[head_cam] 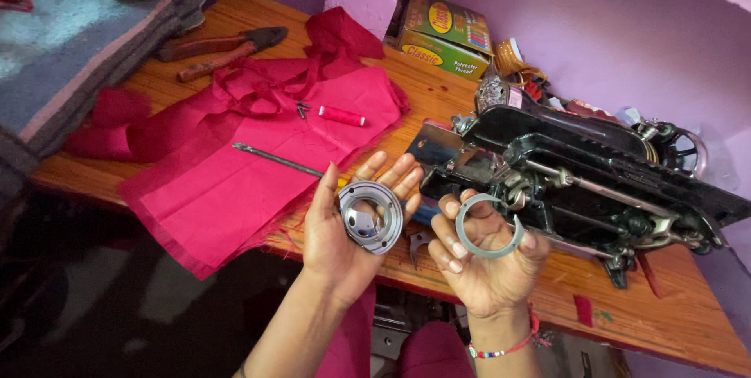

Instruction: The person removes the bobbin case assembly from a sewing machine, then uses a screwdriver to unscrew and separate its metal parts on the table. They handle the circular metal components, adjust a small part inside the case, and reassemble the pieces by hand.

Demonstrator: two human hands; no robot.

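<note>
head view: left hand cradles round metal housing, right hand pinches ring.

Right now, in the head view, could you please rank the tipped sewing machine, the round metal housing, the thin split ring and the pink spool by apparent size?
1. sewing machine
2. round metal housing
3. thin split ring, nearly alike
4. pink spool, farther from the camera
</note>
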